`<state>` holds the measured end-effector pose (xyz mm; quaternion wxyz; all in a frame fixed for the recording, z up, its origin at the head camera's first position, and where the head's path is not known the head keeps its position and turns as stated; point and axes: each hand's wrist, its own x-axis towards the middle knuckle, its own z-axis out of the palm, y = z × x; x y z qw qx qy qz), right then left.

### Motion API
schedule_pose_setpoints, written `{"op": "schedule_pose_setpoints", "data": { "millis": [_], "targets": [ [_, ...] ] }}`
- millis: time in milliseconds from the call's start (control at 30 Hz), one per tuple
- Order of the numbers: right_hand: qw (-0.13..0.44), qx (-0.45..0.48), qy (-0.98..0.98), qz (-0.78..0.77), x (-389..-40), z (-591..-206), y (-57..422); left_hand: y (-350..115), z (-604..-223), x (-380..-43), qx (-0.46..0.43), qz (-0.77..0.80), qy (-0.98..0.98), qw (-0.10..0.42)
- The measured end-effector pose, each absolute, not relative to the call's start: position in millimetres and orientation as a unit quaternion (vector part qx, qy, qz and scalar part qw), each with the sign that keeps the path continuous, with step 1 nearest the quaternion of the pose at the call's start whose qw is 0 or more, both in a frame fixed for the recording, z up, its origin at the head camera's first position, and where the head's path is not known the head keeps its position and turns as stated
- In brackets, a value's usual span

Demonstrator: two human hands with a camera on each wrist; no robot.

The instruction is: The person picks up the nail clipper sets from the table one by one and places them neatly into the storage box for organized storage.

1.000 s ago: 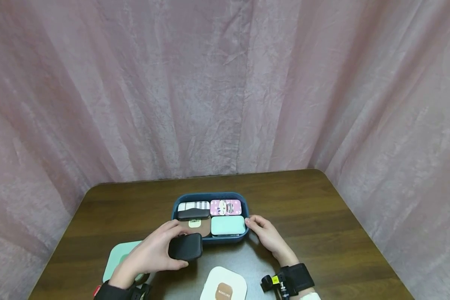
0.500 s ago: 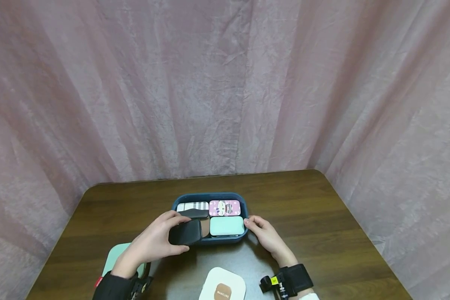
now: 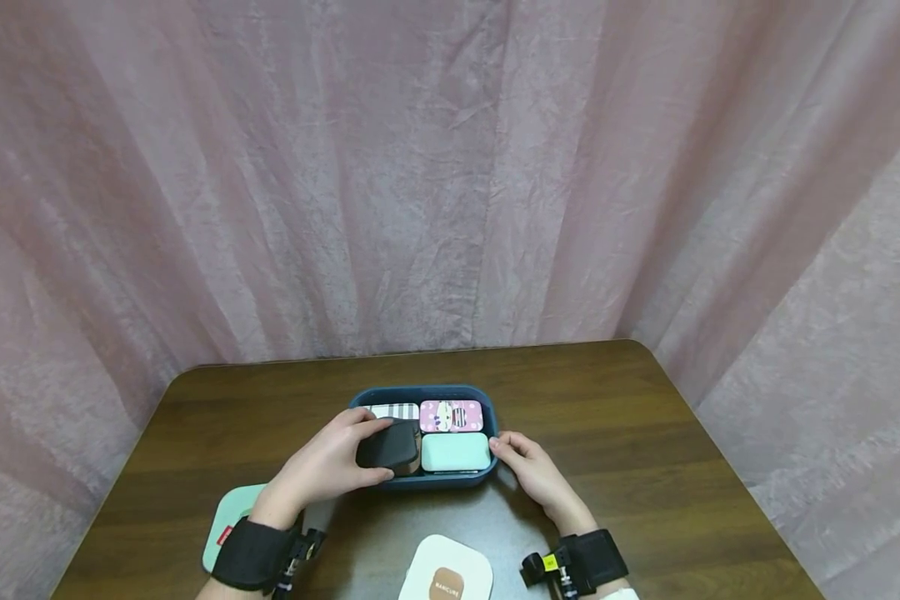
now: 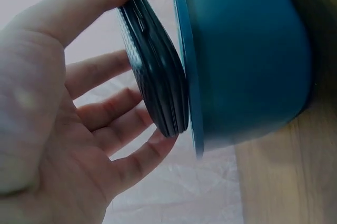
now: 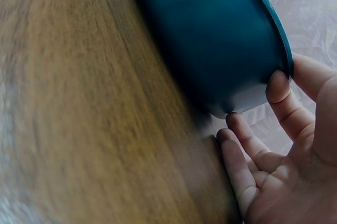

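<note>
A blue plastic bin (image 3: 450,480) stands on the table, packed with small cases. My left hand (image 3: 326,468) holds a flat black case (image 3: 387,447) between thumb and fingers, over the bin's front left part. In the left wrist view the case (image 4: 157,71) shows a seamed edge close against the bin's rim; whether they touch I cannot tell. My right hand (image 3: 532,472) pinches the bin's right rim with thumb and forefinger. Inside the bin lie a mint case (image 3: 455,452), a pink patterned tin (image 3: 451,416) and a partly covered plaid case (image 3: 397,411).
A white lid-like box marked MANICURE (image 3: 446,571) lies near the front of the wooden table (image 3: 645,467). A mint green case (image 3: 228,517) sits at the left, partly behind the left wrist. A pink curtain (image 3: 450,183) hangs behind the table.
My left hand has moved the black case forward and slightly right, from before the bin to over its front left part, covering the brown case there. The right hand stays at the rim.
</note>
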<state>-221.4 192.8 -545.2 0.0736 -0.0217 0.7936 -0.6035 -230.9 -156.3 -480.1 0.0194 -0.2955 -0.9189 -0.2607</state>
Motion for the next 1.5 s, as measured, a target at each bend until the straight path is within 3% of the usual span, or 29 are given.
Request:
{"op": "schedule_pose_setpoints", "data": {
  "millis": [333, 1000, 1300, 1500],
  "targets": [
    [0.071, -0.024, 0.795, -0.601, -221, -544, 191, -145, -483, -238, -0.299, -0.212, -0.93, 0.014],
    [0.073, -0.025, 0.792, -0.606, -223, -544, 188, -148, -485, -245, -0.274, -0.238, -0.93, -0.056],
    [0.072, -0.024, 0.791, -0.607, -225, -543, 189, -148, -487, -243, -0.263, -0.206, -0.941, -0.051],
    [0.072, -0.028, 0.791, -0.607, -225, -548, 187, -147, -486, -243, -0.288, -0.17, -0.942, -0.009]
  ]
}}
